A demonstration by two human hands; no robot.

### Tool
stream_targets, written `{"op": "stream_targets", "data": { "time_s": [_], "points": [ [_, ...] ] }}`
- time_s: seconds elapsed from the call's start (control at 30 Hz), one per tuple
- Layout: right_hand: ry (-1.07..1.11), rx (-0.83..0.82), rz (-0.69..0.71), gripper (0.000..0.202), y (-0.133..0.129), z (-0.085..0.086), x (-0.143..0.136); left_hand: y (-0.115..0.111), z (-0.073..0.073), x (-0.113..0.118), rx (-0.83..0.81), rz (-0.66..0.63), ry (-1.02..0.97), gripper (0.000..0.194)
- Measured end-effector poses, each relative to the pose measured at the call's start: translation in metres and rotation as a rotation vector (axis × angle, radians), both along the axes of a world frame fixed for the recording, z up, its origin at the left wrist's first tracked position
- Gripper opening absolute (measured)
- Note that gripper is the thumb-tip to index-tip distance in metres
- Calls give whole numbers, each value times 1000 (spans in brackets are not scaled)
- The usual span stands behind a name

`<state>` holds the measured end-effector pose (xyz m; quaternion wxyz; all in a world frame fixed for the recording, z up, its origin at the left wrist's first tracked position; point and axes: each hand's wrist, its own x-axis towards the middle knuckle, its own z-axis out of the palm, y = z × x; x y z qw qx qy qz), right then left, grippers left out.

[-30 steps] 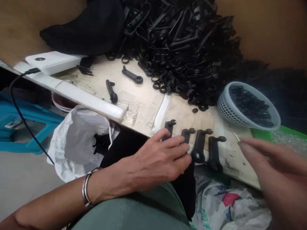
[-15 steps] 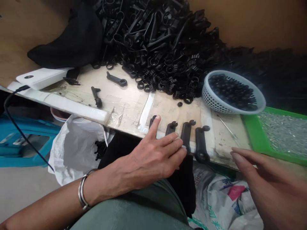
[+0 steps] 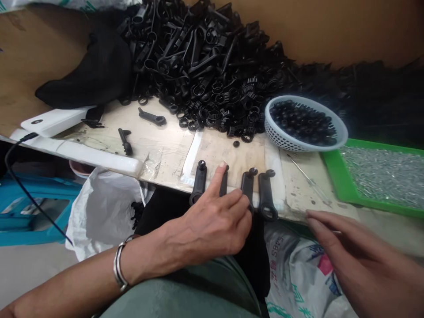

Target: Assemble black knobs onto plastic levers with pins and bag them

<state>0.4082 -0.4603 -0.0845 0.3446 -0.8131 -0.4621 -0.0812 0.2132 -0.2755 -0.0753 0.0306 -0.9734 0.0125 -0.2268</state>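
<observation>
Left hand [image 3: 216, 224] shifted rightward, black lever [image 3: 224, 183] beneath

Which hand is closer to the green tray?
The right hand: it is just below the green tray in the picture. The left hand is farther left, at the black parts.

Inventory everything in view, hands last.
table: one, pale wood, centre
parts: many, black, heaped at back
levers in row: four, black, front edge
loose levers: two, black, table's left
basket: one, pale blue, beside parts
beads: many, black, in basket
tray: one, green, right
pins: many, silver, in tray
thin rod: one, silvery, beside tray
box: one, white, left
cable: one, black, from box
cloth: one, black, back left
stool: one, blue, lower left
bags: multiple, white, below table
left hand: one, over levers
right hand: one, front right
</observation>
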Motion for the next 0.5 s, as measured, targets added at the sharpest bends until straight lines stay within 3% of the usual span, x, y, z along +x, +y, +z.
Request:
{"op": "stream_targets", "data": {
  "time_s": [0.13, 0.5],
  "points": [
    [-43, -17, 198, 12, 9, 4, -8, -2, 1, -1, -64, -15, 12, 20],
    [-16, -55, 127, 13, -4, -3, 0, -2, -1, 5, -129, -27, -74, 16]
  ]
}}
